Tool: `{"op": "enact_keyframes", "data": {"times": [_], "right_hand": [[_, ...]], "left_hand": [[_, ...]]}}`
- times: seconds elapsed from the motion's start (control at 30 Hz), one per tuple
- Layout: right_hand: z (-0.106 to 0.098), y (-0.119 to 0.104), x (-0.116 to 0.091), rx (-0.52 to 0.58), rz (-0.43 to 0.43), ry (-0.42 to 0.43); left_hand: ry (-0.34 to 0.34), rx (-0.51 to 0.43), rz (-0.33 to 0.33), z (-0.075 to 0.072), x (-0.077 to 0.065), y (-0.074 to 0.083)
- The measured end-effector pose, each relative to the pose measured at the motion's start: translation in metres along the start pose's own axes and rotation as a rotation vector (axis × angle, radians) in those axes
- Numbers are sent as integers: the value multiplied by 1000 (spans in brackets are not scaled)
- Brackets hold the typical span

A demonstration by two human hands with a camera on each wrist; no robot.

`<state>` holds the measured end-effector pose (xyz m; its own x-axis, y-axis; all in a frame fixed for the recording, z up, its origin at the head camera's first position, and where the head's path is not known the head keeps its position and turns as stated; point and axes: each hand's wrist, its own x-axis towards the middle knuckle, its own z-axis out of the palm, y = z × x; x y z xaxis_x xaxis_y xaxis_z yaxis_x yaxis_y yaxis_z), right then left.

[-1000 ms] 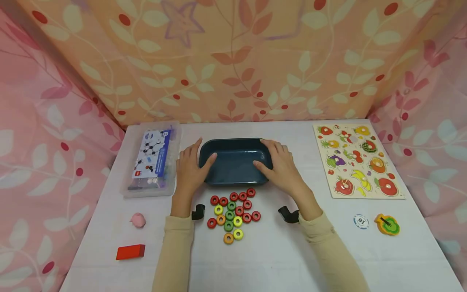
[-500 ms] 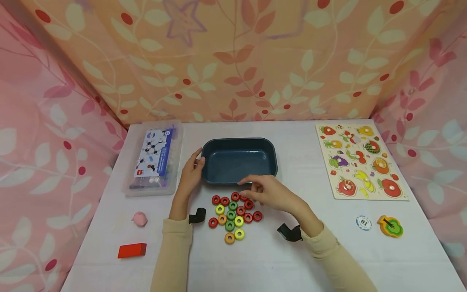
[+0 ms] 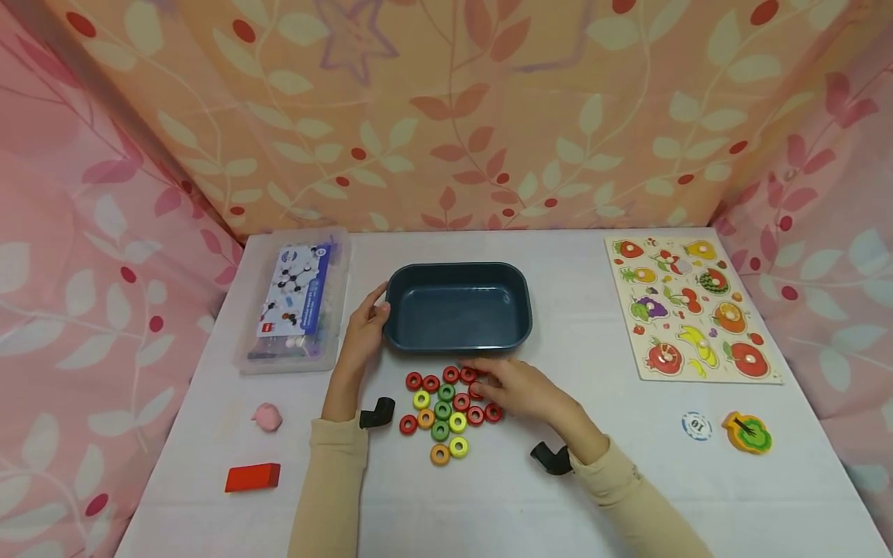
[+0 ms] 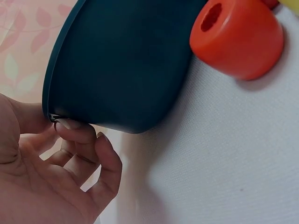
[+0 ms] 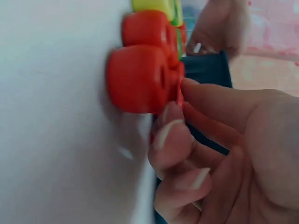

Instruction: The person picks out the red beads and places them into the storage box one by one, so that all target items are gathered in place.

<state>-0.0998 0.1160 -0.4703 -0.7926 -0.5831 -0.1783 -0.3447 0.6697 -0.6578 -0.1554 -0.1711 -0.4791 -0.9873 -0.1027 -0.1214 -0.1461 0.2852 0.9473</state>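
Note:
The dark blue rectangular dish [image 3: 458,346] stands at the middle of the table. My left hand [image 3: 360,335] holds its left end; in the left wrist view, the left hand [image 4: 60,163] pinches the rim between thumb and bent fingers. Just in front of the dish lies a cluster of ring-shaped beads in red, green, yellow and orange, among them a green bead [image 3: 443,411]. At the cluster's far right edge, my right hand [image 3: 523,387] has thumb and fingers around a red bead [image 5: 179,88], partly hidden by the fingers.
A clear plastic case [image 3: 289,306] lies back left, a fruit puzzle board [image 3: 691,310] back right. A pink piece [image 3: 267,418] and a red block [image 3: 253,477] lie at left. A round chip [image 3: 696,425] and a tree-shaped piece [image 3: 748,432] lie at right.
My right hand has left the dish's right end and come down to the red beads in front. The left hand has shifted from over the left rim to gripping it.

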Motion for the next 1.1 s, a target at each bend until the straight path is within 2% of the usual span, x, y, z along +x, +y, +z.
{"op": "enact_keyframes", "data": {"times": [0.13,0.33,0.4,0.67,0.8,0.93,1.1], "right_hand": [[6,4,3,-2,12,31],[10,5,6,13,22,92],[11,4,6,1,15,104],[11,2,6,-65,13,99],[10,-1,7,-108,3,95],[7,-8,6,-155,-47,101],[3,-21,5,-107,-145,112]], "left_hand": [[-17,-25,-15,-1,1,2],[-43,-33,-43,-3,-15,37],[-43,-28,-39,-4,-19,42],[-48,-25,-54,-3,-18,38],[-44,-40,-67,-3,-9,21],[-29,-42,-66,-2,-1,4],[-11,-18,-42,1,-1,-1]]}}
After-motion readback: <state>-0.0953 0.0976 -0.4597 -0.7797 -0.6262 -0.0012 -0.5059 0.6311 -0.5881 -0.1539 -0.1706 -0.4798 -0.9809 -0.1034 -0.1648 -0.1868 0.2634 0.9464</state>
